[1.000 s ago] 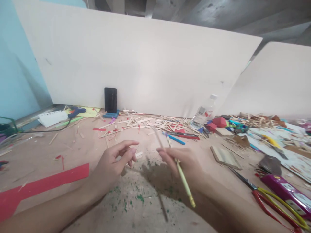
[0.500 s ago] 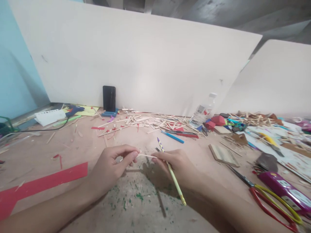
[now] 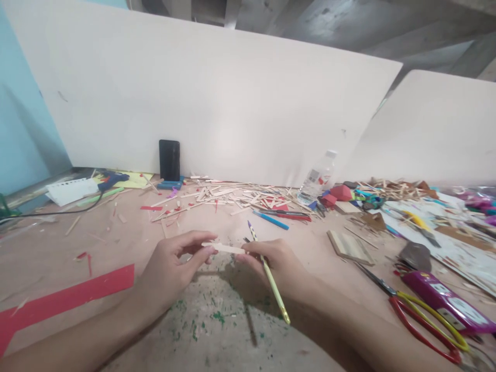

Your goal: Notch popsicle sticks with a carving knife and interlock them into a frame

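Note:
Between my two hands a small flat wooden stick (image 3: 229, 249) is held level above the table. My left hand (image 3: 180, 263) pinches its left end between thumb and fingers. The right end sits in the fingertips of my right hand (image 3: 277, 263). A yellow-green pencil (image 3: 276, 289) with a purple tip is also tucked in my right hand, slanting across it with its gold end toward me. The dark tip of another thin tool (image 3: 246, 239) shows beside the pencil; the rest is hidden by the hand.
Loose wooden sticks (image 3: 217, 194) lie scattered along the white board. A phone (image 3: 169, 160) stands at the back, a tilted plastic bottle (image 3: 318, 175) right of it. Scissors (image 3: 422, 320), a purple power strip (image 3: 445, 299) and a wood block (image 3: 350, 247) lie right; red paper (image 3: 77, 294) lies left.
The wooden stick has been turned, so its broad face shows instead of its thin edge. Both hands keep their hold. The whole view has shifted slightly, with things now further left.

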A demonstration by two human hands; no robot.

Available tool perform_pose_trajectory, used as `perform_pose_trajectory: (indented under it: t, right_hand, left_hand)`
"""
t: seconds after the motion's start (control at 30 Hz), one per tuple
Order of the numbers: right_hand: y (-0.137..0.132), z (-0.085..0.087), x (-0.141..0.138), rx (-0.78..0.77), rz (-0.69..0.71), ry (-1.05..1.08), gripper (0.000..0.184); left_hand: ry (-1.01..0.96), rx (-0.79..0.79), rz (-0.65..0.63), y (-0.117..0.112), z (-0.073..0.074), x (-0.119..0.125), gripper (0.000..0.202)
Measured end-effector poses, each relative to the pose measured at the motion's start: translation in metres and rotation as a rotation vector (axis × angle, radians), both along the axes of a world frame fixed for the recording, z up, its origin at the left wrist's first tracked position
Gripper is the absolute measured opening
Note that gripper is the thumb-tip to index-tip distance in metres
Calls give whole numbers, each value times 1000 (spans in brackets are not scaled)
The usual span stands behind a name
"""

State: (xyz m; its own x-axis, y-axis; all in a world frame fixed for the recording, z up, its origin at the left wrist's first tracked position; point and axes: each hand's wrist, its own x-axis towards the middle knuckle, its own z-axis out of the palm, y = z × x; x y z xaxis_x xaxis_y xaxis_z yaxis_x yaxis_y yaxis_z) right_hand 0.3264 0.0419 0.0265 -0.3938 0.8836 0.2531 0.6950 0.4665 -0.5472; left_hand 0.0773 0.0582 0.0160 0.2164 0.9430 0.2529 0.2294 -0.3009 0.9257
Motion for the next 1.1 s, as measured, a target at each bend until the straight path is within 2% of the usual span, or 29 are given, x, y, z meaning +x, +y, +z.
perform_pose_trajectory:
  t: [0.23, 0.4, 0.6, 0.73, 0.87, 1.1]
  right_hand:
    - [-3, 5, -3, -19, -1, 19, 42]
    - [-2, 13, -4, -40, -29, 84, 36]
    - [2, 9, -4, -128, -138, 319, 56]
    - [1, 2, -8, -226, -207, 476, 65]
    - [0, -3, -15, -322, -250, 567, 56]
    - [-2, -3, -29, -475, -227, 563, 37]
  left_hand:
    - [40, 16, -15, 1, 2, 0, 28]
    - [213, 60, -94, 5, 1, -1, 18]
    - [479, 209, -292, 4, -5, -1, 17]
    - [584, 260, -343, 2, -5, -2, 12]
    - [655, 266, -338, 6, -5, -2, 7]
    - [744, 268, -413, 14, -5, -2, 19]
